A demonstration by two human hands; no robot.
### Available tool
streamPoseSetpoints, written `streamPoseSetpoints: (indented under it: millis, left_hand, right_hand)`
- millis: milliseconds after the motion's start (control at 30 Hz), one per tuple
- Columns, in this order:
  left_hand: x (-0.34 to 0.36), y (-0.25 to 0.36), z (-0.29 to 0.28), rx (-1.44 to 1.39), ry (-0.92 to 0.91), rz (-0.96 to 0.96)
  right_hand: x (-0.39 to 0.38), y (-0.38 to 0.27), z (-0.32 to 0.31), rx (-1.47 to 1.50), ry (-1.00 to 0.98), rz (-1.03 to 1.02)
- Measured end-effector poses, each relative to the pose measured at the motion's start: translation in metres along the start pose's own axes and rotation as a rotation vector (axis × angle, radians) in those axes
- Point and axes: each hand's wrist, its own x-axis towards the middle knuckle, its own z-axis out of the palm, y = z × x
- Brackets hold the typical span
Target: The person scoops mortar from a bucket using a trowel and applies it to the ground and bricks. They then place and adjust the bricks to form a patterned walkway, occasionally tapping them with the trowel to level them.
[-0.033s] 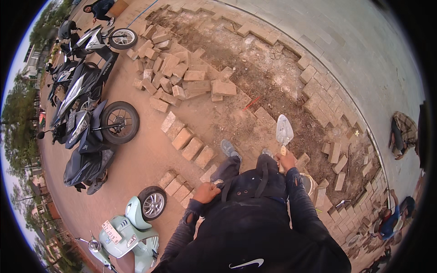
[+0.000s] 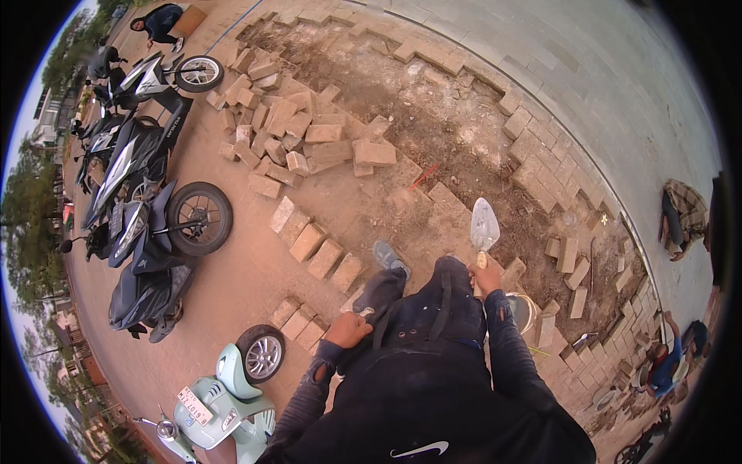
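My right hand (image 2: 486, 280) is closed around the wooden handle of a trowel (image 2: 485, 226), its pale, mortar-smeared blade pointing ahead and away from me. By my left thigh, my left hand (image 2: 348, 329) is closed; a small light-coloured thing shows at its fingertips, too small to name. Just right of my right leg stands a bucket (image 2: 524, 311), partly hidden by my arm. A row of paving bricks (image 2: 326, 258) stands ahead of my left hand, and a second short row (image 2: 303, 323) is nearer to it. Neither hand touches the bricks.
A heap of loose pavers (image 2: 309, 135) lies ahead left. A dug strip of bare soil (image 2: 456, 131) runs along laid pavers (image 2: 545, 166) and a grey pavement (image 2: 587, 93). Parked motorbikes (image 2: 131, 178) and a mint scooter (image 2: 212, 414) stand left. Other people (image 2: 684, 216) sit right.
My right knee has come forward, and my right shoe is now hidden behind it. The view has shifted slightly. Both hands keep their hold, the trowel still in the right.
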Motion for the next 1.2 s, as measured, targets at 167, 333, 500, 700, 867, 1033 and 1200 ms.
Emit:
streamPoseSetpoints:
  millis: [167,333,500,700,867,1033,1200]
  left_hand:
    - [0.050,-0.017,-0.074,0.104,-0.345,-0.062]
    - [0.174,-0.059,-0.102,-0.047,-0.263,-0.232]
    - [0.524,-0.163,-0.103,-0.298,0.108,-0.191]
    - [0.800,-0.215,-0.170,0.024,0.727,-0.158]
    - [0.844,-0.190,-0.122,-0.612,0.459,0.024]
    - [0.840,-0.216,-0.125,-0.534,0.415,0.234]
    - [0.767,-0.207,-0.043,0.051,0.676,0.532]
  right_hand:
    - [0.017,0.044,0.025,0.177,0.265,0.189]
    - [0.099,0.083,0.083,0.115,0.278,0.189]
    - [0.258,0.129,0.134,0.010,0.309,0.151]
    - [0.399,0.164,0.212,-0.066,0.111,-0.057]
    - [0.455,0.196,0.216,-0.097,0.217,-0.172]
    - [0.494,0.231,0.221,-0.134,0.258,-0.324]
    - [0.474,0.238,0.224,-0.135,0.319,-0.365]
